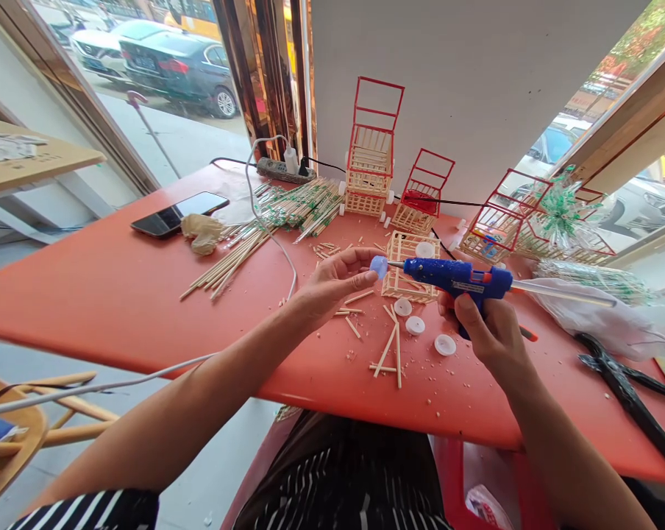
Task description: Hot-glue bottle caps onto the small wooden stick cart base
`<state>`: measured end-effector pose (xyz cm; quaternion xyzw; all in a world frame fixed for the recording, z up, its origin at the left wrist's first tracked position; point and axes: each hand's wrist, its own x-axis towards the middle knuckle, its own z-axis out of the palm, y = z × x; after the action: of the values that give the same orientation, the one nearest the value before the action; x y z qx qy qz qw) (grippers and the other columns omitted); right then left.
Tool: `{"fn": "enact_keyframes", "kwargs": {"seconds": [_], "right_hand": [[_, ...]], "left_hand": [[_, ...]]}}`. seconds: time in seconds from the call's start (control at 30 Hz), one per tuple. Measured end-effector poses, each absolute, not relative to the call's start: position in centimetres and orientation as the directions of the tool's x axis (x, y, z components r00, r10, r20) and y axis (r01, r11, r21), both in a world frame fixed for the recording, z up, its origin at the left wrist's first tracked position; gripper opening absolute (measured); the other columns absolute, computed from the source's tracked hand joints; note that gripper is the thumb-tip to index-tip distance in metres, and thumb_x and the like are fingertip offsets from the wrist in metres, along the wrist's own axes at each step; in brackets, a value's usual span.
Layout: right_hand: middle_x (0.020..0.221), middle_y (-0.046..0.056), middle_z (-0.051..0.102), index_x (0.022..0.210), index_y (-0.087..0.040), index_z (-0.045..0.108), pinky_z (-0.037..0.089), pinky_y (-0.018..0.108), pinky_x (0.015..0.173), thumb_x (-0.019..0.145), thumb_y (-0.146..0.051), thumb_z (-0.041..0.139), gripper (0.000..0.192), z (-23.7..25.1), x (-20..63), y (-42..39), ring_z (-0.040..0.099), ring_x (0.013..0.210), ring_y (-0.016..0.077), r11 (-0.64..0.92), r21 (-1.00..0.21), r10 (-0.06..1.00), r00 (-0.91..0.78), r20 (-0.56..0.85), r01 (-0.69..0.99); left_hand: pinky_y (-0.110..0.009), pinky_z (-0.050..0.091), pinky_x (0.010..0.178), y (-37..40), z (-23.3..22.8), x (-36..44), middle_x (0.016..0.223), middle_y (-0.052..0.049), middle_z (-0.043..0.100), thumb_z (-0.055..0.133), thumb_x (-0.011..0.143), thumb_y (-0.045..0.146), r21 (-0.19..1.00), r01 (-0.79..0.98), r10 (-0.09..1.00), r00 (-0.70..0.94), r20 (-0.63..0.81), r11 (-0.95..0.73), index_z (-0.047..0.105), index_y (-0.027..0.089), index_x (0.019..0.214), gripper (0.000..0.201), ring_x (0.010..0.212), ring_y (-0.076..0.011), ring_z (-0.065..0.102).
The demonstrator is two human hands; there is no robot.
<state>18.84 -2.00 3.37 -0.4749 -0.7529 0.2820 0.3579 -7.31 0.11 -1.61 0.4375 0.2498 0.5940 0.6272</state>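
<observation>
Between the thumb and fingers of my left hand [343, 276] is a small pale bottle cap [378, 267]. My right hand [490, 324] grips a blue hot glue gun [448, 274], its metal nozzle at the cap and a clear glue stick [564, 292] poking out of its back. Behind the nozzle lies a crate-like frame of wooden sticks [413, 243], partly hidden, with a white cap [425, 250] on it. More white caps [446, 344] rest on the table below the gun, near loose cut sticks [397, 353].
Stick carts with red frames [370, 154] stand along the wall. Left of them lie bundled skewers [238, 258], a phone [179, 214] and a power strip [285, 171]. A black cutter-like tool [624, 390] and a plastic bag [591, 316] are at the right.
</observation>
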Motion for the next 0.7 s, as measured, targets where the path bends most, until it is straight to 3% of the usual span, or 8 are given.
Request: {"fn": "enact_keyframes", "kwargs": {"seconds": [0.7], "right_hand": [[0.064, 0.003, 0.056, 0.085, -0.016, 0.073, 0.031, 0.03, 0.052, 0.1, -0.076, 0.047, 0.067, 2.86, 19.32, -1.51, 0.046, 0.056, 0.0136, 0.406, -0.691, 0.91, -0.33, 0.25, 0.598]], "left_hand": [[-0.027, 0.052, 0.086, 0.31, -1.77, -7.45, 0.103, -0.005, 0.079, 0.099, 0.071, 0.042, 0.838, -0.54, 0.969, 0.159, 0.187, -0.073, 0.082, 0.021, 0.106, 0.044, 0.095, -0.0158, 0.069]]}}
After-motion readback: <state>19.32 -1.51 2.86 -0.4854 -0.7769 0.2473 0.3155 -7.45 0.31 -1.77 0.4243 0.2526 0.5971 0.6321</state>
